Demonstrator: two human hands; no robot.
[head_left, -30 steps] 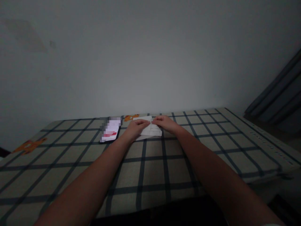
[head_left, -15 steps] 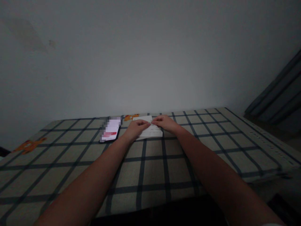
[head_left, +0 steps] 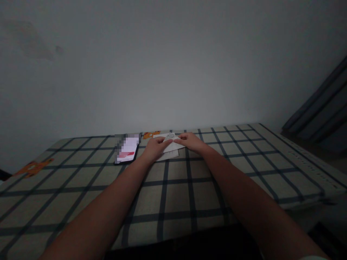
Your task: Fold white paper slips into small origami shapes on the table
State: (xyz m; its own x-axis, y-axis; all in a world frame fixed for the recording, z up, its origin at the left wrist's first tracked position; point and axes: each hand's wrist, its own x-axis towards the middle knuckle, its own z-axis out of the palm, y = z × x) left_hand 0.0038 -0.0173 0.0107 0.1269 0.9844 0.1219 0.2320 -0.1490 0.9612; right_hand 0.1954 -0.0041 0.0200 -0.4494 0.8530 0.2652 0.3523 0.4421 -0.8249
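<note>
A white sheet of paper [head_left: 174, 146], partly folded, lies near the far side of the checked tablecloth, with grey printing or drawing on its upper part. My left hand [head_left: 155, 148] pinches it from the left, thumb on top. From the right, my right hand [head_left: 190, 141] pinches the same paper, and the two thumbs nearly meet at its middle. A lower paper layer [head_left: 169, 155] shows beneath, towards me; whether it is the same sheet or another I cannot tell. The fingertips hide part of the fold.
A phone [head_left: 127, 151] with a lit, partly blurred screen lies left of my left hand. The tablecloth [head_left: 176, 195] has dark stripes and orange animal prints [head_left: 35, 168]. Behind the table stands a grey wall [head_left: 173, 65]; a dark curtain [head_left: 322, 97] hangs at the right.
The upper part of the paper has shifted and now sits as a pointed, angled flap over the lower layer, with the printed area showing. Both hands have stayed almost in place.
</note>
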